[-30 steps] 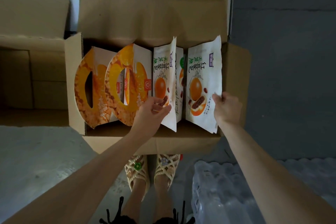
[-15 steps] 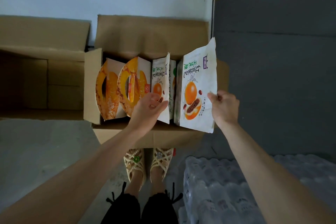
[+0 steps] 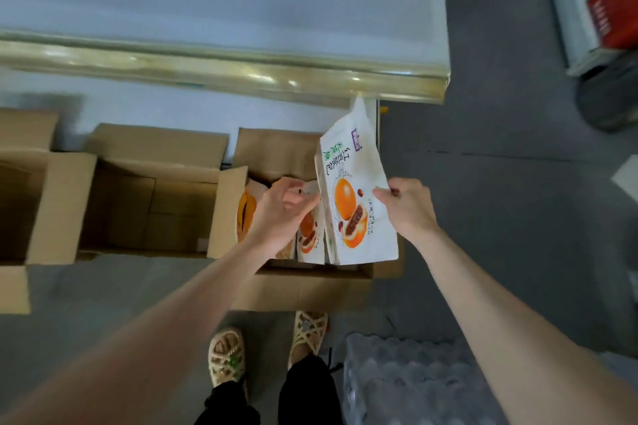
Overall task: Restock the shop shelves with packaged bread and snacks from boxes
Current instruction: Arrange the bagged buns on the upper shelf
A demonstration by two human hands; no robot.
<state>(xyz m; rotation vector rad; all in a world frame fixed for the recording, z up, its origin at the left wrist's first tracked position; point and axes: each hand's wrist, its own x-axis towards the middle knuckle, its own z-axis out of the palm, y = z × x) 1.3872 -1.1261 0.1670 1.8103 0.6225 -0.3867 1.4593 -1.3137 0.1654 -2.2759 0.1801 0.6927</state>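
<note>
My right hand (image 3: 407,207) pinches the right edge of a white bread bag (image 3: 352,197) printed with an orange bun, holding it upright above the open cardboard box (image 3: 310,281). My left hand (image 3: 281,214) grips the top of a second white bread bag (image 3: 309,238) still standing in the box. Orange-printed snack packs (image 3: 245,214) stand at the box's left end, partly hidden behind my left hand.
Two open cardboard boxes (image 3: 148,203) sit to the left on the grey floor. A gold-edged shelf ledge (image 3: 241,71) runs above against the white wall. A shrink-wrapped pack of bottles (image 3: 411,379) lies by my feet. A red box (image 3: 614,14) is at the top right.
My right hand has lifted its bread bag up out of the box. My left hand has shifted to the top of the neighbouring bag. The view has pulled back and up.
</note>
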